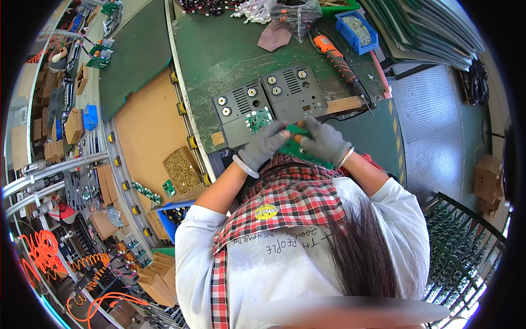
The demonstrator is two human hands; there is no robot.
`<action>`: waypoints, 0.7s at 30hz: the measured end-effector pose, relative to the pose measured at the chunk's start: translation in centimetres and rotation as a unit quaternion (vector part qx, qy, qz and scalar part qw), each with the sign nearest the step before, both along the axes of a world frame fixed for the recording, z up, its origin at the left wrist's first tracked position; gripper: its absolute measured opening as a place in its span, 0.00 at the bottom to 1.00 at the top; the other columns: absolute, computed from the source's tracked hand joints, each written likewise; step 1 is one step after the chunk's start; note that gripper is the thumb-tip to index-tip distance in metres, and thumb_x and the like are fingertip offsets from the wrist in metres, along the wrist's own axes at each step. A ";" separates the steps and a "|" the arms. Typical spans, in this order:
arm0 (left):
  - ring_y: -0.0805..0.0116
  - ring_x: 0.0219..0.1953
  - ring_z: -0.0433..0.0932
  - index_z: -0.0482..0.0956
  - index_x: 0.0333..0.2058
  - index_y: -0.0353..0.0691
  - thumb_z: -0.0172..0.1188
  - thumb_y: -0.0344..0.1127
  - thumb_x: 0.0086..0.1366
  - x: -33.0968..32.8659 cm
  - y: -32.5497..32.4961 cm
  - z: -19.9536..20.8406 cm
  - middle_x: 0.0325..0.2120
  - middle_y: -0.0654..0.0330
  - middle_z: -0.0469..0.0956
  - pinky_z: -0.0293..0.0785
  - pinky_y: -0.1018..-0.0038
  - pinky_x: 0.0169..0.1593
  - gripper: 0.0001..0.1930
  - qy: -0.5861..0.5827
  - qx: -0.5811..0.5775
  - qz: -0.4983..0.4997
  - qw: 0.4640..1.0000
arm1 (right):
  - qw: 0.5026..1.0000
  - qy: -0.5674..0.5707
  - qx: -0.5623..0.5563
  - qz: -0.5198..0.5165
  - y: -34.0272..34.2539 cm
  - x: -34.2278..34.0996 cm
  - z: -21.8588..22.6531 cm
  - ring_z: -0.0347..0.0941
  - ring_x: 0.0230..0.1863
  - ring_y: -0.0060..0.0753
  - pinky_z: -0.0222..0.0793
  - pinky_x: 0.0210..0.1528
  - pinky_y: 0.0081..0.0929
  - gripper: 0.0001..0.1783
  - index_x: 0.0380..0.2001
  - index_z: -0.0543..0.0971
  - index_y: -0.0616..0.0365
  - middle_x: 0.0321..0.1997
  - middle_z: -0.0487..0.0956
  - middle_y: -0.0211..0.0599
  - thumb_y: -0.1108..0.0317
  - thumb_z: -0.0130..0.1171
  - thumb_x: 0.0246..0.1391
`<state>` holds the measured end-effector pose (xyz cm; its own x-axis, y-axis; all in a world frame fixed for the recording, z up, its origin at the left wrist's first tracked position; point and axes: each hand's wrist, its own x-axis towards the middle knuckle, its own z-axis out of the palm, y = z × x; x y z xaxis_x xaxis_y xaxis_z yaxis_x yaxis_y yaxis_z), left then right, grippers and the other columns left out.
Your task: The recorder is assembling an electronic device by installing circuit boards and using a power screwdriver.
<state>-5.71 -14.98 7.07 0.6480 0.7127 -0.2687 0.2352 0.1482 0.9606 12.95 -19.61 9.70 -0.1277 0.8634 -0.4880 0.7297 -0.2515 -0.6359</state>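
Both my hands wear grey gloves and meet over a green circuit board [298, 148] at the near edge of the green workbench [230, 55]. My left hand [266, 143] grips the board's left side. My right hand [324, 141] pinches its top edge. Just beyond my hands lie two dark grey metal panels [241, 107] [296, 90] with round connectors and vent slots. A small green board [258, 119] rests on the left panel.
An orange electric screwdriver [339, 60] lies at the right of the bench, beside a blue bin of screws [359, 28]. A cardboard box of small brass parts [182, 170] sits on the conveyor at my left. Racks of green boards [460, 241] stand at lower right.
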 end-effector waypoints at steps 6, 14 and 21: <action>0.75 0.31 0.67 0.73 0.33 0.33 0.56 0.48 0.48 -1.2 0.4 -0.3 0.27 0.63 0.71 0.62 0.78 0.36 0.22 0.019 -0.152 -0.159 0.975 | 0.990 0.081 -0.005 0.115 0.6 2.5 -0.6 0.70 0.42 0.45 0.65 0.41 0.35 0.32 0.45 0.66 0.58 0.39 0.73 0.47 0.46 0.52 0.41; 0.65 0.28 0.72 0.75 0.31 0.36 0.55 0.49 0.49 1.1 1.9 1.8 0.22 0.55 0.73 0.66 0.71 0.33 0.20 0.182 -0.018 -0.313 0.932 | 0.970 0.081 -0.075 0.218 -0.1 3.1 0.2 0.70 0.40 0.45 0.63 0.43 0.34 0.26 0.42 0.70 0.56 0.35 0.74 0.47 0.49 0.49 0.44; 0.57 0.31 0.74 0.76 0.33 0.42 0.56 0.50 0.50 2.6 0.6 1.3 0.24 0.51 0.74 0.68 0.67 0.37 0.19 0.241 0.017 -0.241 0.940 | 0.980 0.046 -0.077 0.177 -0.5 3.8 -0.2 0.72 0.35 0.43 0.65 0.39 0.35 0.23 0.42 0.70 0.55 0.31 0.75 0.46 0.52 0.50 0.44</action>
<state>-3.14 -14.43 8.36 0.7064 0.3805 -0.5969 0.6767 -0.1156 0.7272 16.76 -20.10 9.45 -0.4549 0.6748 -0.5811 0.7299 -0.0913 -0.6775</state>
